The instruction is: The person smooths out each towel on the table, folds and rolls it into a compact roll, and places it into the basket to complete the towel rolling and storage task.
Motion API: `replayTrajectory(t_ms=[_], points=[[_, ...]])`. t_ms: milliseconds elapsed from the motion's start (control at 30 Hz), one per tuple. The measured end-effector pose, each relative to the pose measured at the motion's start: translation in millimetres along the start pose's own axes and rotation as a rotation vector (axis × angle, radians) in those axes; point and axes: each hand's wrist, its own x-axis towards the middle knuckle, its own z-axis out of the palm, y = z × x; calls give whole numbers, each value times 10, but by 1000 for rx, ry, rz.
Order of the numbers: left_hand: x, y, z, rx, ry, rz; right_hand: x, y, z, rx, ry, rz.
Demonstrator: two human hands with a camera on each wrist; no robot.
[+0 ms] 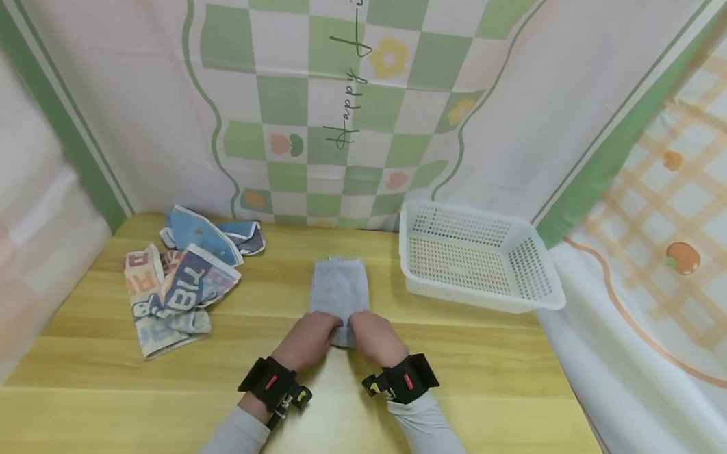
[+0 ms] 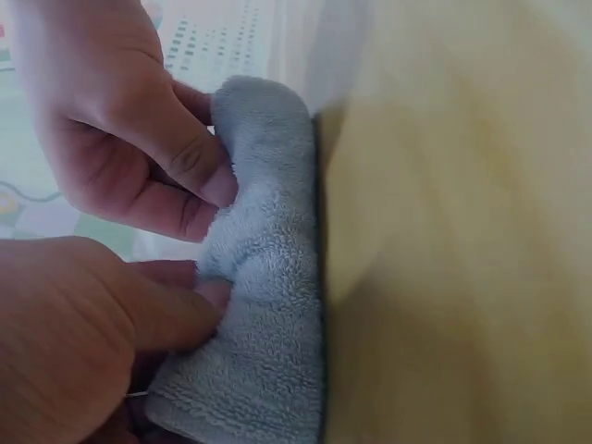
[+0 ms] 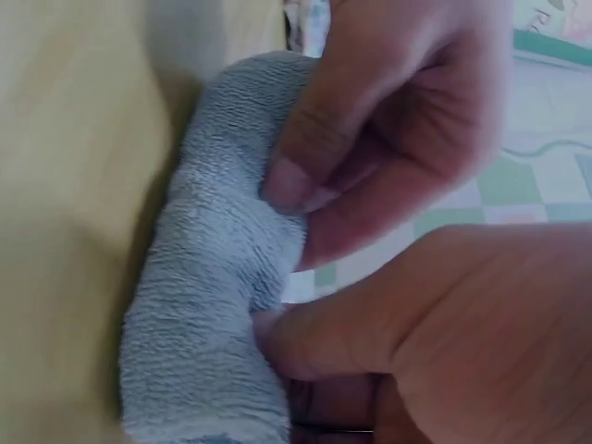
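A small grey-blue terry towel lies as a narrow folded strip on the table, its near end gathered into a thick roll or fold. My left hand pinches the left part of that near end between thumb and fingers. Beside it, my right hand pinches the right part in the same way. Close up in the left wrist view, both thumbs press into the rounded towel edge. The right wrist view shows the same roll; the fingertips beneath it are partly hidden.
A white perforated plastic basket stands at the back right. At the left lie a crumpled printed cloth and a blue cloth with white edging. Patterned curtains hang behind and at both sides of the wooden table.
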Motion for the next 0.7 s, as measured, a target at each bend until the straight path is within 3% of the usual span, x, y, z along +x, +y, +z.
replayTrajectory(t_ms=[133,233,400,567,700], points=[[110,-46,-57,-74,-59,-38,-15,-3,-61,85,125,5],[196,-133,-134,-146,-121,-32,-36,-39,-112,102,212,-47],[293,-222,-240,-202,-198,-25,-6,-87,-70,31,193,-98],[304,-111,-269,-169,-143,-82,35,-82,12,-18,241,-82],[281,65,-265,-99,-86,-69,11,-15,64,-8,296,-91]])
